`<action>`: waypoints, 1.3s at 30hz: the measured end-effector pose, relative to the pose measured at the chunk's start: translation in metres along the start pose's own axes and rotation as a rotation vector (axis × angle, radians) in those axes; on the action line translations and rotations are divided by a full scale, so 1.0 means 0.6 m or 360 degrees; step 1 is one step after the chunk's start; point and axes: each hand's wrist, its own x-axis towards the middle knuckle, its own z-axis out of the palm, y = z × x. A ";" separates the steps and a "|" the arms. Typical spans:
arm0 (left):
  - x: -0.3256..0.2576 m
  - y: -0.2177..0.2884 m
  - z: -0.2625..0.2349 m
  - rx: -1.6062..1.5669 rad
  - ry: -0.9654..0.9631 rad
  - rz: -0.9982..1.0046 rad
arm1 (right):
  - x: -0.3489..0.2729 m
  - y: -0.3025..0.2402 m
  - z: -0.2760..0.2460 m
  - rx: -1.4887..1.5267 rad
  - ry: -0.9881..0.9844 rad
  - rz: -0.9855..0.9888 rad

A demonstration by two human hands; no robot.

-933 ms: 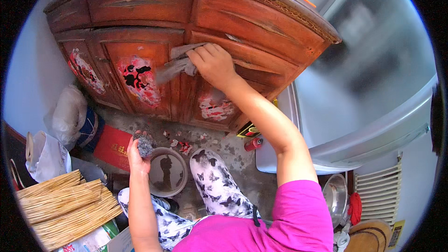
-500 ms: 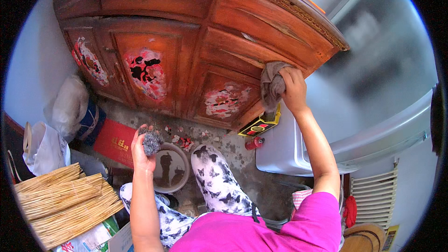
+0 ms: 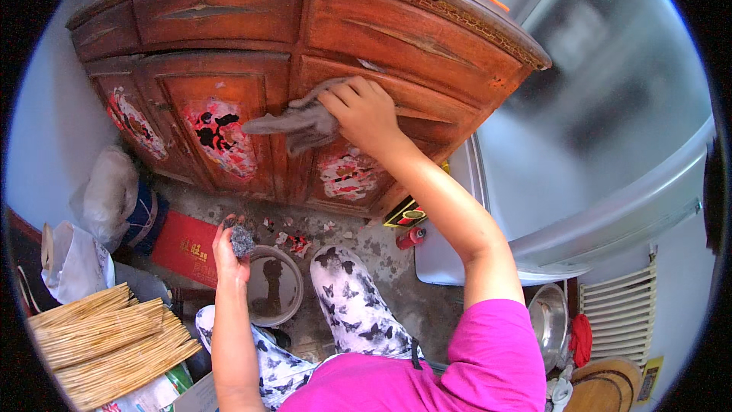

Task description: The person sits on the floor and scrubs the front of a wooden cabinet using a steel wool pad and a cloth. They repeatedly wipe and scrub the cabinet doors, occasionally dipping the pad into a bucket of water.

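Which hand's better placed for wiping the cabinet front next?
Right, I'd judge: the right hand holds the grey cloth up at the cabinet front. The left hand is lower, near the round basin, holding a grey scouring pad.

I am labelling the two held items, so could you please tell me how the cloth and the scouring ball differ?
The cloth is limp and loosely folded, while the scouring ball is a fuzzy, rounded clump. The cloth looks larger than the scouring ball. The right hand holds the cloth up at the cabinet, while the left hand holds the scouring ball lower down. Both look greyish.
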 end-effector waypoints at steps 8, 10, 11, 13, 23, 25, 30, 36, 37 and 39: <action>-0.027 0.015 0.004 0.0026 -0.0002 0.0024 | -0.132 0.075 -0.133 -0.0132 -0.0044 0.0490; -0.041 0.022 0.014 -0.0052 -0.0021 0.0016 | -0.166 0.093 -0.170 -0.0193 -0.0192 0.0564; -0.049 0.024 0.022 -0.0091 -0.0026 0.0009 | -0.168 0.093 -0.178 -0.0225 -0.0245 0.0609; -0.054 0.031 0.036 -0.0152 -0.0064 0.0019 | -0.160 0.087 -0.165 -0.0217 -0.0207 0.0632; -0.021 0.023 0.024 -0.0111 -0.0050 0.0031 | -0.011 0.012 -0.017 -0.0117 -0.0037 0.0171; -0.022 0.022 0.008 -0.0085 -0.0073 0.0042 | -0.043 0.024 -0.025 -0.0149 0.0000 0.0148; -0.041 0.032 0.018 -0.0078 -0.0035 0.0020 | -0.182 0.082 -0.102 -0.0359 -0.0043 0.0536; -0.031 0.028 0.028 -0.0121 -0.0006 0.0031 | -0.305 0.128 -0.149 -0.0464 -0.0004 0.0674; -0.027 0.027 0.027 -0.0149 -0.0024 0.0021 | -0.308 0.123 -0.130 -0.0462 0.0049 0.0714; -0.013 0.014 0.031 -0.0207 -0.0078 -0.0016 | -0.314 0.106 -0.076 -0.0484 0.0150 0.0793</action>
